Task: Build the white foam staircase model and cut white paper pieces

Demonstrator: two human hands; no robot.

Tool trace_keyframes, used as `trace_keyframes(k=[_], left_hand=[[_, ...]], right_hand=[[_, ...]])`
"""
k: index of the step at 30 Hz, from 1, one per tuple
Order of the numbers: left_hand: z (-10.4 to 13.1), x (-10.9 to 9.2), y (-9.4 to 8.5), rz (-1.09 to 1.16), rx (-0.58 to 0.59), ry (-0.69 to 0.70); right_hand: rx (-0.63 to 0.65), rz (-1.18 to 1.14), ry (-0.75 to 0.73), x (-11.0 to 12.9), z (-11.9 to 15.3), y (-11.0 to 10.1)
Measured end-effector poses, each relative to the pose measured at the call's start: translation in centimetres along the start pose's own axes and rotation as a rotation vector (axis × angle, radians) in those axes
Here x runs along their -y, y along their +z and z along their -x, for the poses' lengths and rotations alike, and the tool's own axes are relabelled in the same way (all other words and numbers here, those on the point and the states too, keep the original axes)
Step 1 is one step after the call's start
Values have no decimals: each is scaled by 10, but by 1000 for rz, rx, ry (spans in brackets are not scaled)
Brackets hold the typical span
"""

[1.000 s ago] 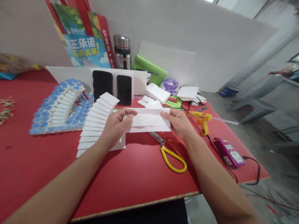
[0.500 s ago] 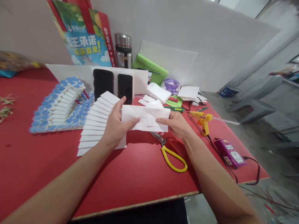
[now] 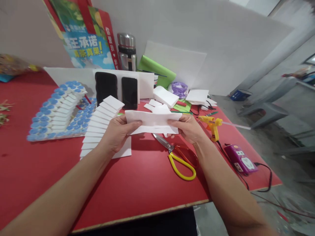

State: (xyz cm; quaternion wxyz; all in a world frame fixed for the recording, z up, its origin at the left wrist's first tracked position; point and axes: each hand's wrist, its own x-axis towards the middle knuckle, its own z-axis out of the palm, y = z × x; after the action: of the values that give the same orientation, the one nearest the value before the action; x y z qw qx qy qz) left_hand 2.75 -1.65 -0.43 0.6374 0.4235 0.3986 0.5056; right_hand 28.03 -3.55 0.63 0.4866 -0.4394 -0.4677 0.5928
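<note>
A strip of folded white paper (image 3: 154,120) is stretched between my two hands above the red table (image 3: 147,183). My left hand (image 3: 119,130) pinches its left end, thumb on top and fingers curled behind. At the right end, my right hand (image 3: 188,127) grips it the same way. Below the paper lie scissors (image 3: 169,147) with one yellow and one red handle, partly open. A fanned stack of white cards (image 3: 97,131) rests beside my left hand and forearm.
A blue and white stepped model (image 3: 61,114) sits at the left. Two phones (image 3: 129,93) lean at the back near a steel flask (image 3: 127,52). A yellow glue gun (image 3: 213,126) and a purple power box (image 3: 240,159) are at the right, with cables.
The paper looks flatter and more taut. My left hand's fingers have curled in behind its end, and my right hand has shifted slightly right. The view has moved a little.
</note>
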Motion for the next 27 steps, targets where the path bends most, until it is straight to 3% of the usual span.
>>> trace_keyframes(k=[5, 16, 27], left_hand=[[0, -2, -5, -101, 58, 65], [4, -9, -8, -1, 305, 107], [3, -8, -11, 12, 362, 52]], right_hand=[[35, -38, 6, 6, 1, -2], [59, -144, -30, 9, 0, -6], [75, -173, -70, 10, -1, -2]])
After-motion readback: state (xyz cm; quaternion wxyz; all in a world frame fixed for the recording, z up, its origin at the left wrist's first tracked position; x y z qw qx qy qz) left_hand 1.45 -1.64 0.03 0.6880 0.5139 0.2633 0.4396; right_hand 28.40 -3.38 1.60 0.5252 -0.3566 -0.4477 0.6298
